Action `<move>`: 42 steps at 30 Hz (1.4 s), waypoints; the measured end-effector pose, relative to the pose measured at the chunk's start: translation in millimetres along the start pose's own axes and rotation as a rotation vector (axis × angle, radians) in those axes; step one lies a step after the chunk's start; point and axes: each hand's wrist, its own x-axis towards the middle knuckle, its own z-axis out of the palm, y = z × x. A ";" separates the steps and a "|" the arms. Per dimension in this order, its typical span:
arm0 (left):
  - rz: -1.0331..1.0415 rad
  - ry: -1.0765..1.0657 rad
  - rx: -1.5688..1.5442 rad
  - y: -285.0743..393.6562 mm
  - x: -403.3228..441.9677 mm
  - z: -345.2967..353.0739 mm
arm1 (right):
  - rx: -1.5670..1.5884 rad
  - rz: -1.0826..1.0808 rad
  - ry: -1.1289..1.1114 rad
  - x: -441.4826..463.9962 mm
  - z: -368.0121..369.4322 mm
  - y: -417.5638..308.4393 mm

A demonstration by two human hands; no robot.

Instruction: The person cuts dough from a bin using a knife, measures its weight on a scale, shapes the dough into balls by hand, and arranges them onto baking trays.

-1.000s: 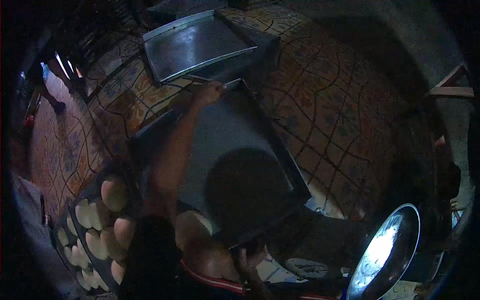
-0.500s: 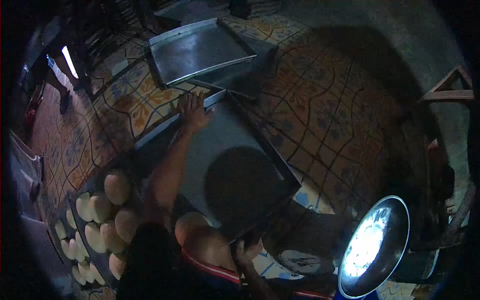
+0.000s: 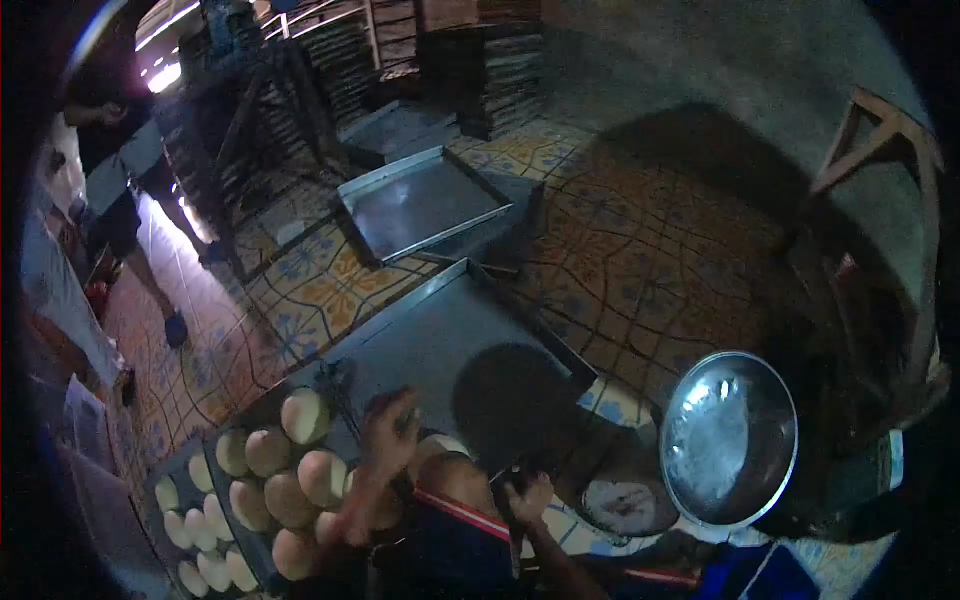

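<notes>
A large metal baking tray (image 3: 430, 335) lies tilted in front of me, its near part in shadow. My left hand (image 3: 393, 435) is over the tray's near left side, its fingers bent and smeared by motion. At the tray's near corner, my right hand (image 3: 528, 497) has its fingers closed round the dark edge. To the left of my left hand, pale round buns (image 3: 292, 500) sit in rows on dark trays (image 3: 225, 450). My knee shows between the two hands.
A second metal tray (image 3: 425, 205) rests on the patterned tile floor further off. On my right stands a shiny metal bowl (image 3: 730, 440), with a wooden frame (image 3: 880, 140) behind it. Another person (image 3: 130, 200) stands at the far left.
My left hand has drawn back from the tray's far edge, where its fingers were spread, towards me. My right hand stays at the near corner. The view has tilted up.
</notes>
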 end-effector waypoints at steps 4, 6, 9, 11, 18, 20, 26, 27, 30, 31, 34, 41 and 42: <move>-0.140 0.153 -0.419 87.1 -58.7 -50.7 | 0.321 0.058 -0.042 -9.5 0.4 23.7; 0.011 0.180 -0.335 97.5 -89.9 -49.3 | 0.600 0.089 0.042 -25.4 -12.8 25.3; 0.268 0.403 -0.135 156.5 -109.1 -16.9 | 0.749 0.294 -0.110 -66.3 -81.6 -10.8; 0.208 0.004 -0.340 162.7 -119.8 -10.7 | 0.761 0.472 -0.444 -90.2 -167.1 -59.6; 0.081 -0.659 -0.682 179.5 -179.7 56.4 | 0.049 0.328 0.357 -193.0 -361.5 -33.7; 0.040 -0.786 -0.669 169.1 -201.5 75.4 | 0.366 0.505 0.740 -222.1 -394.2 -0.9; -0.121 -0.905 -0.628 149.1 -233.7 99.1 | 0.675 0.673 0.801 -239.8 -408.8 99.8; -0.108 -0.921 -0.551 150.5 -231.1 95.3 | 0.694 0.678 0.758 -236.8 -404.6 103.7; -0.053 -0.861 -0.581 140.1 -231.0 97.3 | 0.596 0.647 0.754 -233.6 -398.9 94.6; -0.070 -0.828 -0.571 139.4 -231.1 97.9 | 0.549 0.660 0.782 -239.4 -398.2 101.3; -0.123 -0.854 -0.615 145.7 -231.5 97.9 | 0.478 0.689 0.763 -246.9 -396.9 102.9; -0.321 -0.799 -0.806 147.5 -213.4 107.5 | 0.266 0.772 0.625 -273.0 -407.2 82.6; -0.318 -0.783 -0.816 146.6 -204.4 112.5 | 0.263 0.755 0.623 -266.1 -409.0 70.4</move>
